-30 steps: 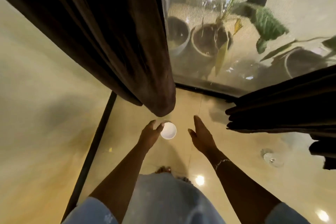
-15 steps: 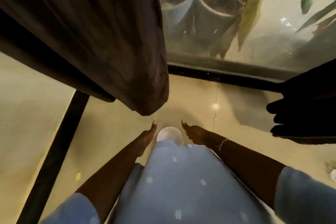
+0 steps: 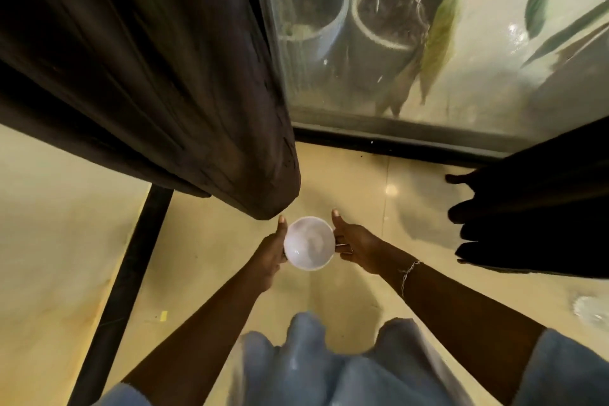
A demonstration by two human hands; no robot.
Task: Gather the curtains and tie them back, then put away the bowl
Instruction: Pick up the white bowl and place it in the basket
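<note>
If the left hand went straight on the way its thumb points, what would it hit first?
Probably the lower corner of the brown curtain, just ahead of the left hand; depth is unclear.

The bunched left curtain fills the upper left as a thick dark mass. Its lower corner hangs just beside the thumb of the left hand at the bowl, so cloth bars the way up and leftward. The right curtain walls off the right side, well apart from the right hand; between the two curtains a bare stretch of floor runs ahead to the dark sill, where the glass stops all passage forward. A black strip runs along the floor on the left.
</note>
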